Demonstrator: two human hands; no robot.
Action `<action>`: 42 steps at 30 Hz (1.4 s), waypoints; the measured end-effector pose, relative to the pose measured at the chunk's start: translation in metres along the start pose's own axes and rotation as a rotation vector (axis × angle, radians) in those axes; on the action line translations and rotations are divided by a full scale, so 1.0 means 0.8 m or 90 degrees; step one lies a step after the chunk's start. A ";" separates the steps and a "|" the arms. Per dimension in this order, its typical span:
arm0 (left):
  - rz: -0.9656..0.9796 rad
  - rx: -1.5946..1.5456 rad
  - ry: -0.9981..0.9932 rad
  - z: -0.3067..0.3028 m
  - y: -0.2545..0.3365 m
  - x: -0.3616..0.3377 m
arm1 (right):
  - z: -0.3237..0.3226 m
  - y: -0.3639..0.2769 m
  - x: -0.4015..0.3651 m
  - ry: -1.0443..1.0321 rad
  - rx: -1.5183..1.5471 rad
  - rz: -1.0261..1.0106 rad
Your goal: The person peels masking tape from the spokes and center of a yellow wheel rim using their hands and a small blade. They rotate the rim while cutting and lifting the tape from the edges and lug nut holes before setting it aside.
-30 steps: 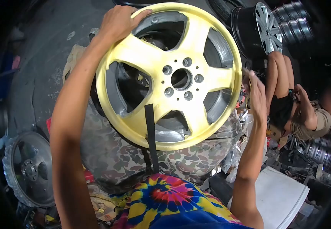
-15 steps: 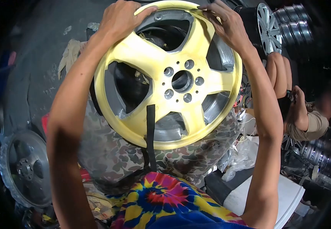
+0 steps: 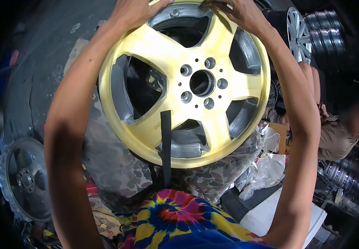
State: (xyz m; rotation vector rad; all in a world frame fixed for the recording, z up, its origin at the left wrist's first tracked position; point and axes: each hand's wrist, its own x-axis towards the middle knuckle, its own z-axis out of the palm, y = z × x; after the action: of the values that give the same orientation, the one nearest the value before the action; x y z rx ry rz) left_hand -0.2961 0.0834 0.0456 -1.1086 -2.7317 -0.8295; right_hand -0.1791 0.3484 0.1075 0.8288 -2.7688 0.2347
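A yellow-coated five-spoke car wheel rim (image 3: 169,56) leans across my camouflage trousers (image 3: 119,166), its face toward me. Bare grey metal shows inside its window openings. At the rim's upper left edge, my left hand (image 3: 136,12) is closed round it, thumb on the front. My right hand (image 3: 241,14) is at the top right edge with bent, closed fingers. A small pale piece shows between those fingers, too little to name. A black strap (image 3: 166,145) hangs in front of the wheel's lower part.
Another wheel with a ragged clear wrap (image 3: 26,180) is at lower left. Silver and dark wheels (image 3: 297,35) stand at upper right. A seated person (image 3: 337,139) is at right, near clear plastic bags (image 3: 254,180) and a white panel (image 3: 266,211).
The wheel appears slightly lower and further right in view. My right hand has moved left and up along the top edge; my left hand keeps its hold.
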 end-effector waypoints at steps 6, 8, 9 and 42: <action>0.005 -0.013 0.008 -0.001 0.000 -0.004 | 0.013 0.002 -0.004 0.000 -0.088 0.025; 0.016 -0.007 0.012 0.000 0.000 -0.003 | 0.022 0.009 -0.011 0.021 -0.183 0.021; 0.025 0.000 0.015 0.000 0.000 -0.003 | 0.022 0.007 -0.013 0.020 -0.184 0.022; 0.000 -0.044 0.009 -0.011 0.019 -0.015 | 0.012 -0.015 -0.026 0.068 -0.001 0.121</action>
State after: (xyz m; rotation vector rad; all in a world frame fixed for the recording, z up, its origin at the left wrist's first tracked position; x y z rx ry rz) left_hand -0.2783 0.0807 0.0566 -1.1103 -2.7103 -0.9354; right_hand -0.1570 0.3471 0.0932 0.5360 -2.7455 0.3018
